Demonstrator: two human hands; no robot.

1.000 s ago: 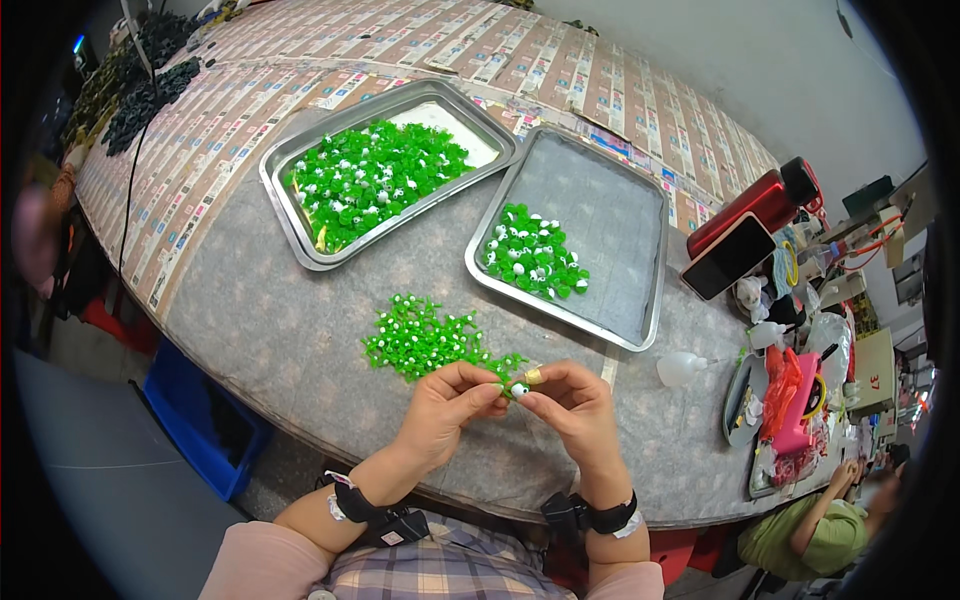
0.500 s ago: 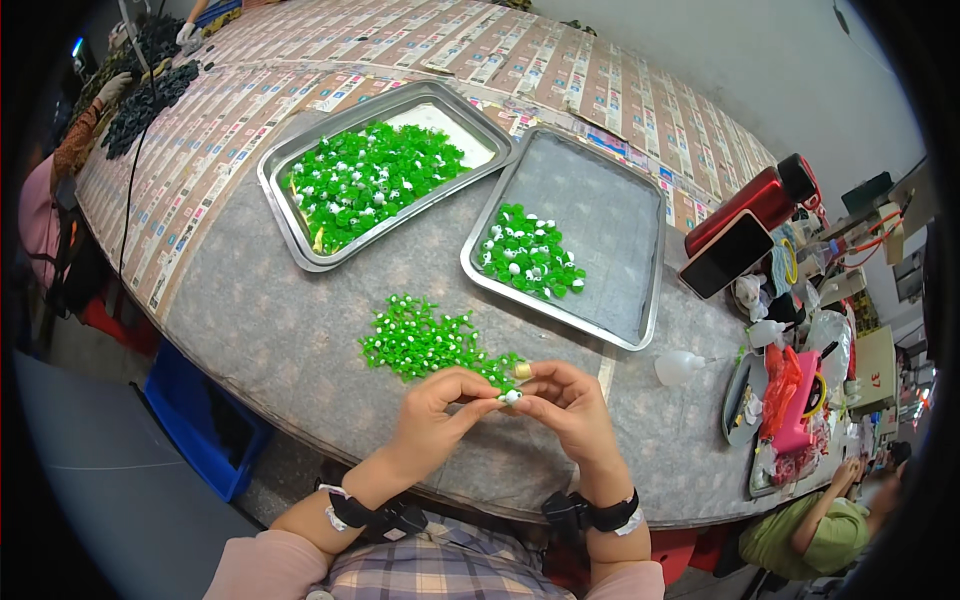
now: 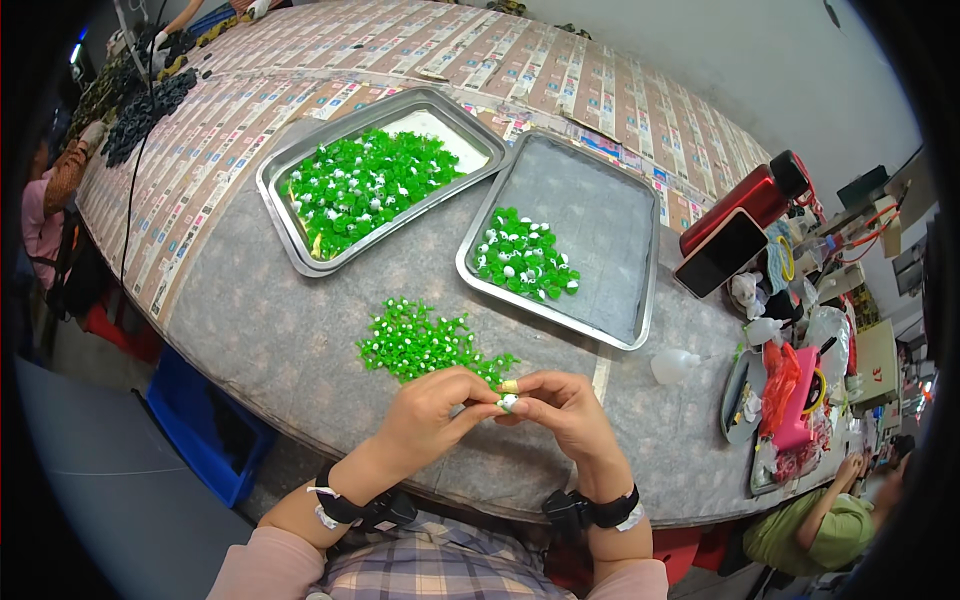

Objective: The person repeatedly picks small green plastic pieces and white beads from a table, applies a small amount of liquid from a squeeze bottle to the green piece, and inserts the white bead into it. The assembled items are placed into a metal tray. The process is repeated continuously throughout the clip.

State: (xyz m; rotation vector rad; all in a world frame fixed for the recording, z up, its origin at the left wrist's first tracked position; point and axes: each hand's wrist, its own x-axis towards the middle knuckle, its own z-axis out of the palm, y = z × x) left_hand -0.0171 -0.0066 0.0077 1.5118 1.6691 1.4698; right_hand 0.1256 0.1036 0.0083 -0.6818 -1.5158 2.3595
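Close to the table's near edge, the fingertips of both hands meet around a small green-and-white plastic piece (image 3: 508, 402) with dark marks on its white part. My left hand (image 3: 428, 412) pinches it between thumb and forefinger; my right hand (image 3: 568, 418) grips its other side, with a yellow wrap on one fingertip. The fingers cover most of its green part. Just beyond the hands lies a loose heap of small green pieces (image 3: 420, 338) with white spots. Farther right, a metal tray (image 3: 590, 195) holds a cluster of green pieces with round white parts (image 3: 523, 255).
A second metal tray (image 3: 440, 122), fuller with green-and-white pieces, stands at the back left. To the right are a red bottle (image 3: 730, 210), a phone (image 3: 722, 252), a translucent cup (image 3: 674, 366) and a pink container (image 3: 797, 400). Other people sit at the table's left and right ends.
The small piece and both hands stay together near the same spot, with the fingers slightly shifted. My right forefinger has come down closer to the piece. The whole view has shifted a little.
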